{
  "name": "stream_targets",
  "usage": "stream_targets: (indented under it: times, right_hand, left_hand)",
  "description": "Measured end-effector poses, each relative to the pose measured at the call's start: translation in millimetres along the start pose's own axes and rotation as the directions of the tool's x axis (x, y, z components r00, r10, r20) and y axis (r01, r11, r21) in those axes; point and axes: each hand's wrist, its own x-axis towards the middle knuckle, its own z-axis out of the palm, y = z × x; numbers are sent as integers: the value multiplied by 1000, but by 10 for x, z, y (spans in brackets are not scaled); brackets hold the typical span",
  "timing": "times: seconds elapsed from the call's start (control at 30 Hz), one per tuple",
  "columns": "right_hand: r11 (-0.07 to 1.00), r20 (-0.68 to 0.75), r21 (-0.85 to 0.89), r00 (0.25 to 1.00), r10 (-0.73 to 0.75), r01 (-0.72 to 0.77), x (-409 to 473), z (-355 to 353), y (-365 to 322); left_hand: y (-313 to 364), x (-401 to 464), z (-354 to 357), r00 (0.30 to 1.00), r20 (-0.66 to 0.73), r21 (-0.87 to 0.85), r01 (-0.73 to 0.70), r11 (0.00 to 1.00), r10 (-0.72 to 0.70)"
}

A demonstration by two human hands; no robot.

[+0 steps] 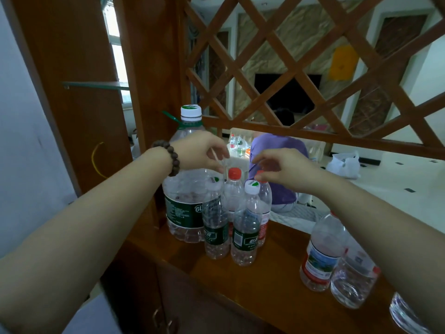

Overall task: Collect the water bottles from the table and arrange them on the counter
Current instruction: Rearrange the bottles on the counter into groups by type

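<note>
Several clear water bottles stand grouped on the wooden counter [252, 285]. A large 6L jug [185, 203] with a white cap stands at the back left. In front of it are two small green-label bottles [215, 227] [245, 232], and behind those two red-capped bottles [233, 191] [266, 201]. My left hand [199, 150], with a bead bracelet on the wrist, hovers just above the group with its fingers loosely curved and nothing in them. My right hand [286, 167] is held the same way, its thumb tip at the cap of the right red-capped bottle.
More red-label bottles [322, 251] [351, 273] stand at the counter's right, and one lies at the bottom right edge [407, 314]. A wooden lattice screen [289, 68] rises behind the counter. Beyond it a person in purple [277, 153] sits by a table with bottles [237, 145].
</note>
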Motion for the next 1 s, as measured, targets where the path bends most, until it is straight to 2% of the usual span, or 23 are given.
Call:
stream_targets:
  times: [0.1,0.17,0.47,0.67,0.8,1.0]
  right_hand:
    - [994,99,-102,995,-27,37,-62,169,-107]
    - [995,115,-98,993,-8,19,-86,285,-122]
    - [997,38,-73,999,11,-8,-230,370,-61]
    - [996,24,-87,1000,19,-17,-301,321,-36]
    - [998,31,-51,999,22,-20,-305,350,-89]
    - [996,1,-89,1000,29,-29,-306,397,-129]
  left_hand:
    - [-119,-202,73,995,73,78,56,995,-62]
    - [-149,-273,210,991,112,68,64,996,-71]
    - [-104,-203,489,999,6,50,51,997,-51]
    - [-17,-139,542,1000,-6,131,-9,991,10]
    - [-42,-161,497,1000,1,122,13,992,-13]
    - [-44,-193,530,1000,5,109,13,994,-14]
